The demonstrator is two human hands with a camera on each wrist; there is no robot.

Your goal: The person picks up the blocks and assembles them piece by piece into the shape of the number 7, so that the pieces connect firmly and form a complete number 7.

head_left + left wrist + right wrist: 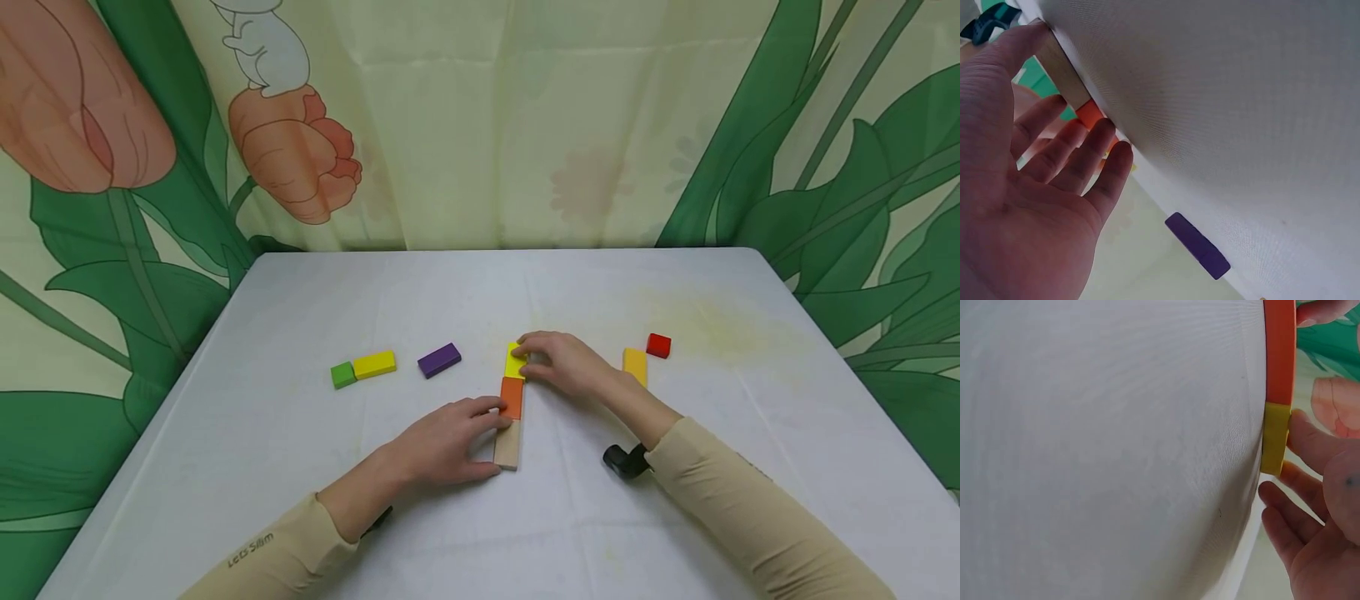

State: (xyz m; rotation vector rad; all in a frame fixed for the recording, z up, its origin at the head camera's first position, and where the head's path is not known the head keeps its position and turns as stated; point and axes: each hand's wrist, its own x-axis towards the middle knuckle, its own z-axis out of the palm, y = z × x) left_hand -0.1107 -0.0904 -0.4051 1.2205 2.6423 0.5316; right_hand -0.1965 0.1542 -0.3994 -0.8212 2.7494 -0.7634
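Note:
A plain wooden block (507,445), an orange block (512,397) and a yellow block (514,361) lie end to end in a straight row on the white table. My left hand (452,440) touches the row from the left, its fingertips at the orange block and its thumb by the near end of the wooden one. In the left wrist view those fingers (1097,147) look loosely extended. At the far end, my right hand (570,364) holds the yellow block (1275,437) between thumb and index finger; its other fingers stay off the block.
To the left lie a green cube (342,375), another yellow block (374,364) against it, and a purple block (439,360). Right of the row are a yellow-orange block (634,365), partly behind the right forearm, and a red cube (658,346). A printed curtain (465,125) hangs behind the table.

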